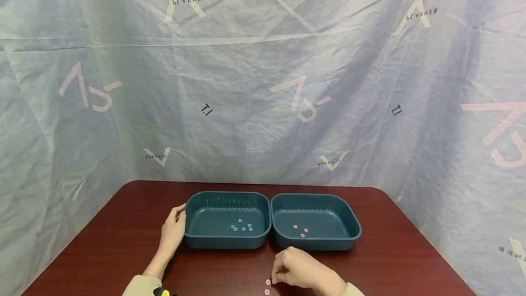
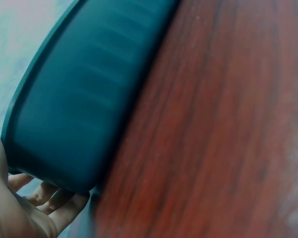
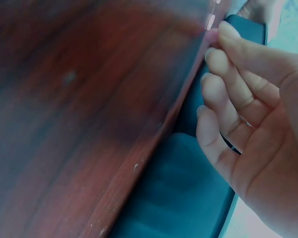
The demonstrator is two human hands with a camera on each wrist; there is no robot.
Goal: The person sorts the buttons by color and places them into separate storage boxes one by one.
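Observation:
In the head view, my right hand (image 1: 297, 266) is low over the table front, just right of two small pink button-like discs (image 1: 268, 282). The right wrist view has a pink disc (image 3: 213, 36) pinched between thumb and forefinger, the other fingers loosely bent. My left hand (image 1: 173, 229) grips the outer left end of the left dark teal bin (image 1: 226, 242); its bent fingers (image 2: 52, 196) lie against the end wall in the left wrist view. Several blue-green discs (image 1: 244, 229) lie in that bin. Three pink discs (image 1: 302, 235) lie in the right teal bin (image 1: 314, 244).
Both bins stand side by side, rims close together, on a dark red wood-grain table (image 1: 102, 241). Behind and beside the table hangs a pale grey printed cloth (image 1: 246, 140). A dark and yellow band (image 1: 162, 292) shows at the left cuff.

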